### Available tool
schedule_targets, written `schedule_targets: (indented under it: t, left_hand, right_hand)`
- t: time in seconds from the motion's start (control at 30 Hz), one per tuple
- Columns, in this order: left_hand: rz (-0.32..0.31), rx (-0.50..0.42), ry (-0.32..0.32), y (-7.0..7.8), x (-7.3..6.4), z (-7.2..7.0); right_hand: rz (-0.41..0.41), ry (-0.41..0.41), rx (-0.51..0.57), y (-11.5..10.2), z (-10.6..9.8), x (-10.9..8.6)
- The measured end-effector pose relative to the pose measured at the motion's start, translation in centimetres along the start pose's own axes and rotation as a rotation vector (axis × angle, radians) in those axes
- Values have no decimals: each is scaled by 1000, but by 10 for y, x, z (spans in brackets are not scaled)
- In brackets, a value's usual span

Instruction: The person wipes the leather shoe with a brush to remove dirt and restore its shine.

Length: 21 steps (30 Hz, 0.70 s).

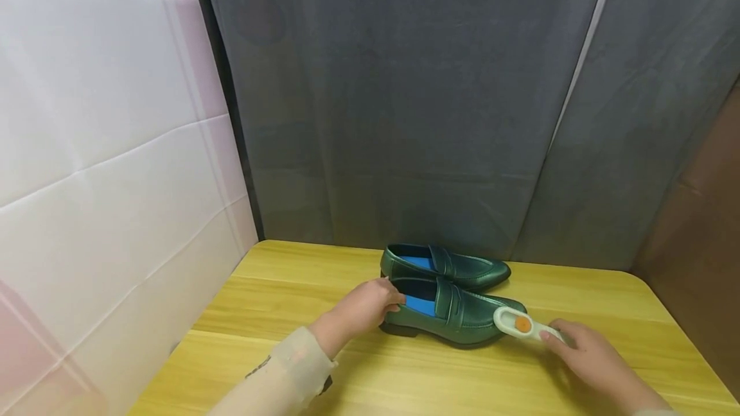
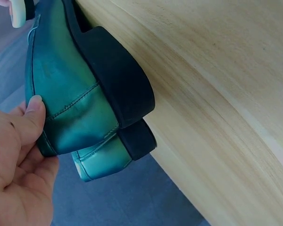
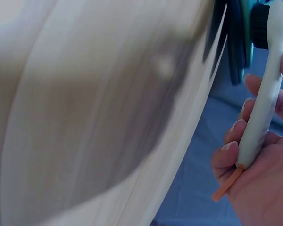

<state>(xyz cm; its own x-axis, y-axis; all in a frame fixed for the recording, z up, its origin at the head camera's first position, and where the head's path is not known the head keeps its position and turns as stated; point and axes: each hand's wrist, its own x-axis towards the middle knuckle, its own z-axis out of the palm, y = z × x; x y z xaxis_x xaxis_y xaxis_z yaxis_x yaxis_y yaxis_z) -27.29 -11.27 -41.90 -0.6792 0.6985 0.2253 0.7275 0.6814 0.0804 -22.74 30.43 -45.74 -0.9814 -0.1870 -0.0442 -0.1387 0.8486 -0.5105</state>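
Observation:
Two dark green loafers with blue insoles stand side by side, toes to the right: the near loafer [image 1: 476, 313] and the far loafer [image 1: 471, 268]. My left hand [image 1: 365, 307] pinches the near loafer's heel rim, the thumb [image 2: 35, 110] outside against the leather. The black heel block [image 2: 120, 77] shows beside it in the left wrist view. In my right hand [image 1: 595, 355] is a white shoe brush [image 1: 511, 323] with an orange button and an orange strap [image 3: 228, 183]. Its dark bristles [image 3: 260, 26] face the near loafer's toe, which the brush head overlaps in the head view.
Both shoes rest on a yellow wood-grain table [image 1: 277, 313] with rounded back corners. A grey curtain [image 1: 405, 114] hangs behind it. A white panelled wall [image 1: 115, 114] rises at the left, a brown surface [image 1: 694, 230] at the right.

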Motion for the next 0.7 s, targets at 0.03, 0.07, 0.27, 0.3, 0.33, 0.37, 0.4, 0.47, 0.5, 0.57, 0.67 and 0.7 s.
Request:
schedule_targets:
  t: [0.03, 0.07, 0.27, 0.3, 0.33, 0.37, 0.4, 0.47, 0.5, 0.57, 0.67, 0.7]
  left_hand:
    - [1, 1, -1, 0, 0, 0]
    - [3, 2, -1, 0, 0, 0]
    - [-4, -21, 14, -2, -1, 0]
    - [-6, -25, 17, -2, -1, 0]
    - [-7, -30, 19, -2, -1, 0]
    - [-7, -32, 18, -2, -1, 0]
    - [-5, -29, 18, -2, -2, 1]
    - [2, -23, 16, -2, -2, 1]
    - [5, -23, 15, -2, -2, 2]
    - [12, -17, 20, -1, -2, 2]
    - [16, -16, 27, -1, -1, 1]
    - [16, -15, 29, -1, 0, 1]
  right_hand:
    - [-1, 5, -4, 4, -3, -1]
    - [-4, 7, -6, 7, -5, -1]
    - [-21, 58, -15, 18, -15, -4]
    - [-27, 72, -15, 18, -15, -4]
    - [-36, 77, -17, 18, -15, -4]
    - [-43, 78, -22, 18, -15, -3]
    - [-52, 79, -21, 17, -14, -3]
    - [-59, 77, -23, 17, -11, -2]
    - [-63, 72, -21, 16, -10, -2]
    - [-69, 72, -21, 15, -7, -2]
    - [-91, 94, -25, 12, -4, -2]
    - [-99, 100, -31, 10, -2, -1]
